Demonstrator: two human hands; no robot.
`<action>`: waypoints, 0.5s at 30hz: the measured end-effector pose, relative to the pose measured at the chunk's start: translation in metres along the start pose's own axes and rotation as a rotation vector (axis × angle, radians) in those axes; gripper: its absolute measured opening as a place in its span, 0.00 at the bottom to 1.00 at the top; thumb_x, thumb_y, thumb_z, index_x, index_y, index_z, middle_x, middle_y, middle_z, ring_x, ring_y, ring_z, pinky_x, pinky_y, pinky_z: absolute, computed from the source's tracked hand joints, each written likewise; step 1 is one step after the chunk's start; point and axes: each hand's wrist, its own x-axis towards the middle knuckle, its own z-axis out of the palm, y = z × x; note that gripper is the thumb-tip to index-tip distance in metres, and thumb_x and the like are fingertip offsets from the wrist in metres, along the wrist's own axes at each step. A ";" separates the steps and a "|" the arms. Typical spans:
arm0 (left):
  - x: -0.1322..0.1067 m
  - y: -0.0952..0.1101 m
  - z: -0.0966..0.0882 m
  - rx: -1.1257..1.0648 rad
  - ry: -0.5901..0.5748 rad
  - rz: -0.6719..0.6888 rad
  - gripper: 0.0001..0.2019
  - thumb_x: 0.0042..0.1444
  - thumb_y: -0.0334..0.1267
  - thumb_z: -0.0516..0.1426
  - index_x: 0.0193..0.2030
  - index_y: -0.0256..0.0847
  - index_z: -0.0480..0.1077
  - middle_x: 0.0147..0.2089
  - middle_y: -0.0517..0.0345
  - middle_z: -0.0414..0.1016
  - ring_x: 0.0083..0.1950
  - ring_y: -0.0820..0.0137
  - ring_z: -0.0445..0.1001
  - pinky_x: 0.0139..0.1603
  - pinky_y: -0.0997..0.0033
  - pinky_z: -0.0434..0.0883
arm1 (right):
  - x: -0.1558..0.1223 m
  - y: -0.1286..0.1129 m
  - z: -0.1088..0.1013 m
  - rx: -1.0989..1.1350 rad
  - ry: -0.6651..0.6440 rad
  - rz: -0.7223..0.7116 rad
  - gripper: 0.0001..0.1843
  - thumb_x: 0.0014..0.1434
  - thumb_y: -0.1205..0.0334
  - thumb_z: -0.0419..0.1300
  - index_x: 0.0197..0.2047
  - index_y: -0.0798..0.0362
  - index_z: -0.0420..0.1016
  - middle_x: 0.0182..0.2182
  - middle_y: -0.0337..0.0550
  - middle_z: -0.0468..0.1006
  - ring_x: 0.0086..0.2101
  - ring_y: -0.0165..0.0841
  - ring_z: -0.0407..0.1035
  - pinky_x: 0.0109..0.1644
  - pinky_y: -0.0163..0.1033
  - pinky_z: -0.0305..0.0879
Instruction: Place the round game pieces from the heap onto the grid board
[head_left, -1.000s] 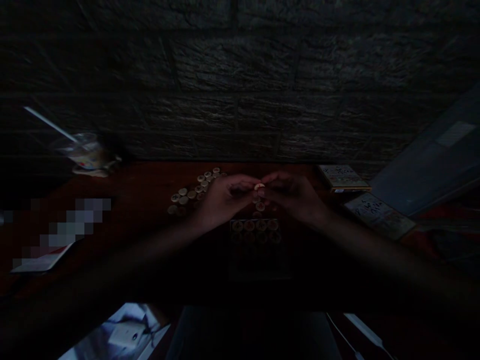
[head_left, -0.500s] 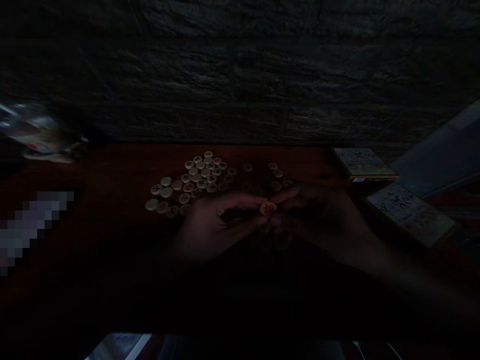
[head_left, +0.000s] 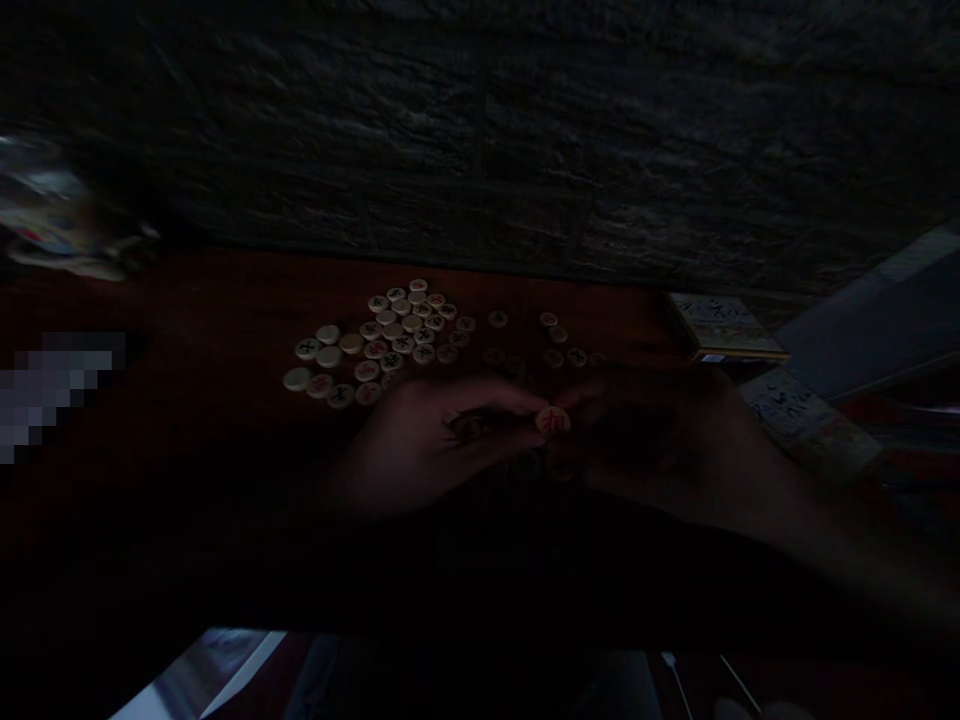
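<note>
Between my two hands is a round, pale Chinese chess piece with a red character facing me. The thumb and fingertips of my left hand pinch its left side. From the other side, the fingers of my right hand close on its right edge; they are dark and partly lost in shadow. Just beneath the held piece, a few dim pieces lie on the table. Beyond my left hand spreads a cluster of chess pieces, some with black or red characters, some blank side up.
The dark wooden table meets a rough stone wall. Two patterned boxes, one farther back and one nearer, lie at the right. A clear plastic bag sits at the far left. Several loose pieces lie beyond my right hand.
The held piece has turned, so its red character now stands more upright. Both hands have shifted slightly right in the picture, and the whole view has tilted a little.
</note>
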 end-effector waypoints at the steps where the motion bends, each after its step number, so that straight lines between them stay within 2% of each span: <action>1: 0.000 0.000 -0.001 0.018 -0.010 0.022 0.08 0.61 0.32 0.69 0.48 0.40 0.82 0.46 0.62 0.88 0.46 0.75 0.86 0.49 0.84 0.79 | -0.002 0.000 0.001 -0.003 -0.001 0.006 0.09 0.58 0.63 0.71 0.44 0.48 0.84 0.34 0.36 0.88 0.30 0.33 0.82 0.31 0.33 0.76; 3: 0.000 0.001 -0.002 0.064 -0.024 0.078 0.12 0.58 0.34 0.71 0.48 0.40 0.82 0.46 0.59 0.88 0.45 0.72 0.85 0.47 0.80 0.80 | -0.008 -0.001 0.003 0.015 0.011 0.017 0.07 0.58 0.64 0.70 0.42 0.47 0.83 0.32 0.34 0.87 0.29 0.29 0.81 0.30 0.31 0.74; 5: 0.000 0.002 -0.004 0.088 -0.036 0.140 0.14 0.55 0.35 0.73 0.49 0.39 0.81 0.45 0.57 0.87 0.45 0.71 0.85 0.47 0.77 0.80 | -0.016 0.000 0.007 0.023 -0.006 -0.010 0.11 0.58 0.68 0.70 0.44 0.46 0.82 0.36 0.32 0.87 0.31 0.28 0.81 0.34 0.29 0.75; 7: 0.001 0.003 -0.005 0.089 -0.044 0.173 0.13 0.56 0.34 0.73 0.47 0.38 0.81 0.44 0.56 0.87 0.44 0.71 0.84 0.48 0.76 0.79 | -0.024 -0.001 0.010 -0.032 -0.012 -0.054 0.15 0.59 0.69 0.69 0.48 0.44 0.80 0.41 0.34 0.88 0.36 0.28 0.82 0.37 0.28 0.76; 11: 0.001 0.003 -0.007 0.107 -0.037 0.110 0.04 0.64 0.29 0.65 0.43 0.37 0.81 0.41 0.56 0.86 0.42 0.73 0.83 0.44 0.77 0.77 | -0.033 0.000 0.015 -0.126 -0.088 -0.128 0.15 0.63 0.69 0.65 0.52 0.46 0.79 0.45 0.38 0.88 0.40 0.31 0.83 0.45 0.32 0.77; 15: -0.001 0.000 -0.007 0.151 -0.026 0.078 0.04 0.64 0.28 0.63 0.41 0.37 0.81 0.37 0.60 0.85 0.38 0.76 0.81 0.40 0.80 0.74 | -0.036 0.005 0.022 -0.236 -0.213 -0.156 0.18 0.65 0.70 0.61 0.56 0.48 0.79 0.43 0.43 0.88 0.40 0.36 0.83 0.45 0.39 0.78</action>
